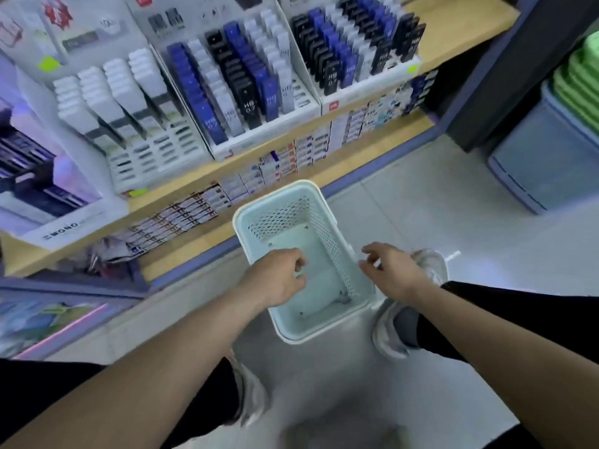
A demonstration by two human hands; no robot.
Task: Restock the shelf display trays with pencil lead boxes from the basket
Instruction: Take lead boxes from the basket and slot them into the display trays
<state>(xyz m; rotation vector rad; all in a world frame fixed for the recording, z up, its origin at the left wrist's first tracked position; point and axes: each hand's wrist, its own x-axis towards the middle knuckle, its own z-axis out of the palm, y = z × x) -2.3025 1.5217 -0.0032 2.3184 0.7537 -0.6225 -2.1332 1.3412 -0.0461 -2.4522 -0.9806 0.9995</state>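
Forearms reach forward from the bottom of the frame, above black-clad legs and a pair of pale shoes (387,332) planted on the grey tiled floor (421,215). The left hand (278,277) hangs over the middle of a mint-green basket (327,234), its fingers loosely curled with nothing visible in them. The right hand (392,270) hovers just beside the basket's right rim, fingers spread and relaxed; whether it touches the rim cannot be told. The basket stands on the floor between the feet and the shelving, its perforated walls and pale bottom in plain view.

Beyond it, a low wooden shelf edge carries rows of small flat packets (181,215). On the wooden shelf (453,34) above stand three white display trays side by side. The pencil lead boxes (227,79) sit upright in slanted rows in the middle tray (246,147), in blue, black and white. The right tray (356,98) holds more in black and blue, and the left tray (155,163) holds white boxes (107,89). At far right, a stack of green bins (580,82) rests above a blue-grey crate (544,163).
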